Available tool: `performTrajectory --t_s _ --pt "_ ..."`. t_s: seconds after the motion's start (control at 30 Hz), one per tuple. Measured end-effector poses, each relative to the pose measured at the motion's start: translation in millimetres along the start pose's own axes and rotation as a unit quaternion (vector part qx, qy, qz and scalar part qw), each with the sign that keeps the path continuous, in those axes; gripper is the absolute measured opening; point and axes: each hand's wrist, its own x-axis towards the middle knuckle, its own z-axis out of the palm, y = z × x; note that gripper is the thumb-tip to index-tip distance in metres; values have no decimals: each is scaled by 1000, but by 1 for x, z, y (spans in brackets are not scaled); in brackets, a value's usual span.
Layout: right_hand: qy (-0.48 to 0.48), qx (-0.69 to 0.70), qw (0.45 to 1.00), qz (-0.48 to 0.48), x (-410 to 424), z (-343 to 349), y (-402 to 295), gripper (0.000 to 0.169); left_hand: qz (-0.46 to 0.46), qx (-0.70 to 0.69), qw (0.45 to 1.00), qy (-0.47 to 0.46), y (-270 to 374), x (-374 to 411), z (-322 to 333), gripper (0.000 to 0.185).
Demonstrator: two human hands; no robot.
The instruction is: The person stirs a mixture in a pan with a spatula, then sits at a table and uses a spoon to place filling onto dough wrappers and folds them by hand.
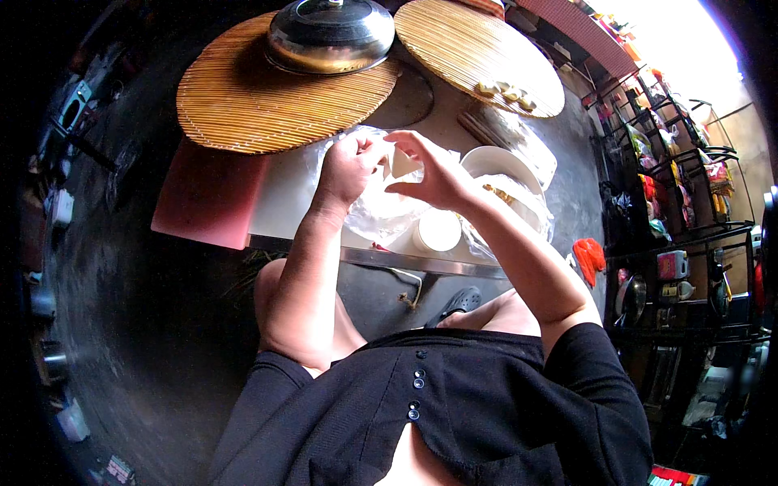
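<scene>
Above the table, my left hand (346,170) has its fingers curled in a pinch at the edge of a thin white wrapper (402,166), which looks like dough. My right hand (434,176) curves around the wrapper's other side, thumb and fingers spread; glare hides whether it touches. Under both hands lies a clear plastic bag (380,222) with pale contents too bright to make out. To the right, a white bowl (530,163) stands with a plastic-lined container of brownish filling (499,193) against it. A round white tub (437,230) sits near the table's front edge.
Several pale dumplings (509,94) rest on the right round slatted mat (468,42). Another mat (243,103) carries a metal lidded pan (331,36). A pink block (206,194) overhangs the table's left end. Loaded black shelves (674,158) stand at the right.
</scene>
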Motion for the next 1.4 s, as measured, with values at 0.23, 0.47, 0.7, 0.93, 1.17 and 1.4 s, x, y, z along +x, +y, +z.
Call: performTrajectory --t_s 0.23,0.47,0.7,0.93,1.17,1.4 --pt "112 189 961 168 -16 -23 3 22 -63 -74 987 -129 22 -8 8 19" --pt "221 259 923 176 -49 -63 -16 22 44 10 997 -66 24 -15 34 21" --pt "85 -179 978 62 -100 -84 -68 30 -285 -539 731 -305 48 -60 106 61" --pt "188 -277 941 57 -183 -110 -78 42 -227 -432 867 -103 28 -71 136 37" --pt "54 -273 943 184 -249 -90 -31 59 -119 -244 950 -153 34 -71 141 35" --pt "196 -259 931 166 -239 -96 22 20 -41 -47 964 -257 22 -65 140 30"
